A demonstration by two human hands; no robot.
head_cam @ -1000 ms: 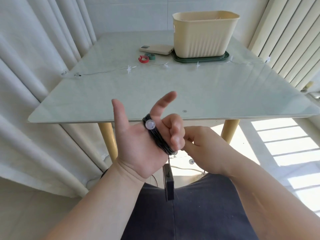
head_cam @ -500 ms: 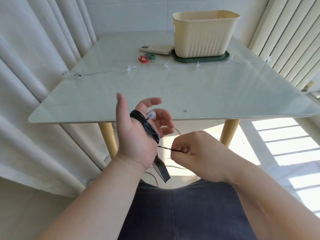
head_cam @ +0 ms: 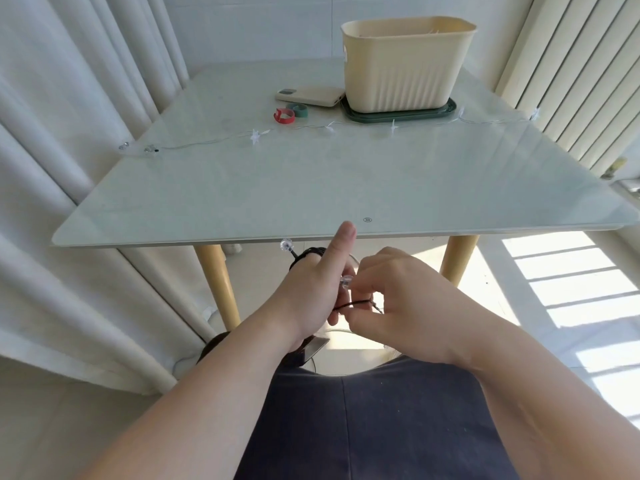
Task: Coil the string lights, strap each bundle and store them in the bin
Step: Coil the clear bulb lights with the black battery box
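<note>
Lights [head_cam: 311, 251] coiled on your left hand [head_cam: 311, 296], just below the near edge of the desk [head_cam: 311, 188].
Its fingers curl through the black coil, index straight; your right hand [head_cam: 405, 306] pinches the loose wire beside it.

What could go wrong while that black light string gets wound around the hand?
The black string lights are looped over the left hand only; loops might slip off. The dark box dangling below could tug them loose. The straps lie far across the table, and the right hand is busy pinching the wire, so reaching may undo the coil.
</note>
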